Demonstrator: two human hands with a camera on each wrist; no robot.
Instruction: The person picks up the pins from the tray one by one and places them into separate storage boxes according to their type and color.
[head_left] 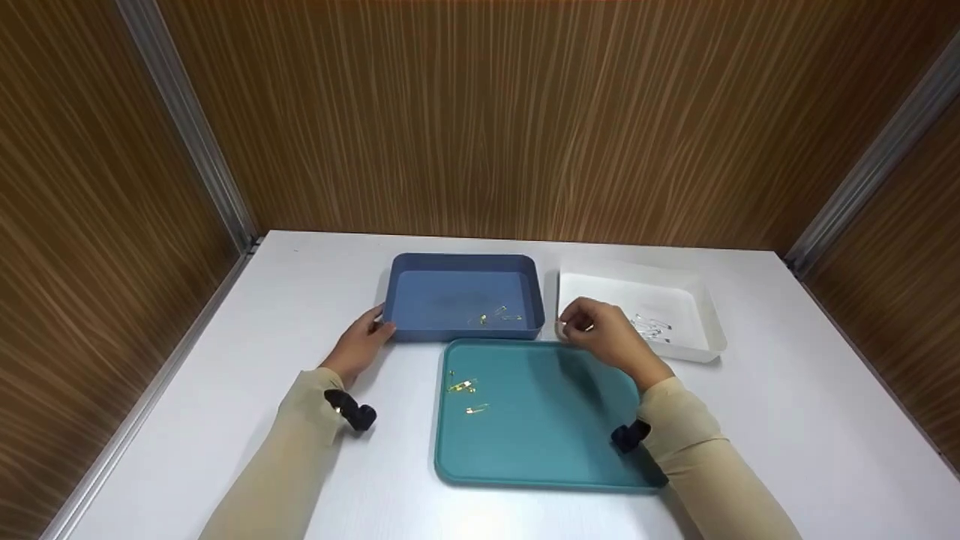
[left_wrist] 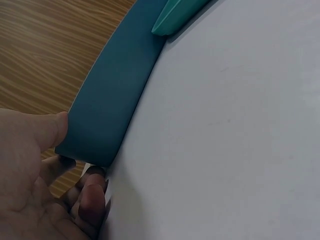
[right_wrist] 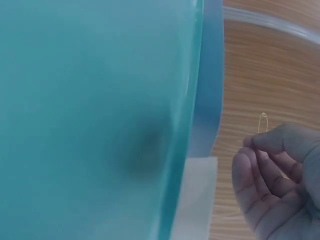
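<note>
My left hand (head_left: 364,345) lies on the table at the front left corner of a blue tray (head_left: 442,296). In the left wrist view its thumb (left_wrist: 47,127) presses the tray's wall (left_wrist: 115,90) and curled fingers (left_wrist: 90,197) wrap the corner. My right hand (head_left: 574,324) hovers above the gap between the teal tray (head_left: 540,420) and the white tray (head_left: 637,271). It pinches a small safety pin (right_wrist: 263,122) between thumb and forefinger. Two gold safety pins (head_left: 463,387) lie on the teal tray, a few gold pins (head_left: 495,315) in the blue tray, and silver pins (head_left: 652,326) in the white tray.
All three trays sit on a white table (head_left: 787,420) enclosed by wood-grain walls (head_left: 480,112) at the back and both sides. Bare tabletop lies left of the blue tray and right of the teal tray.
</note>
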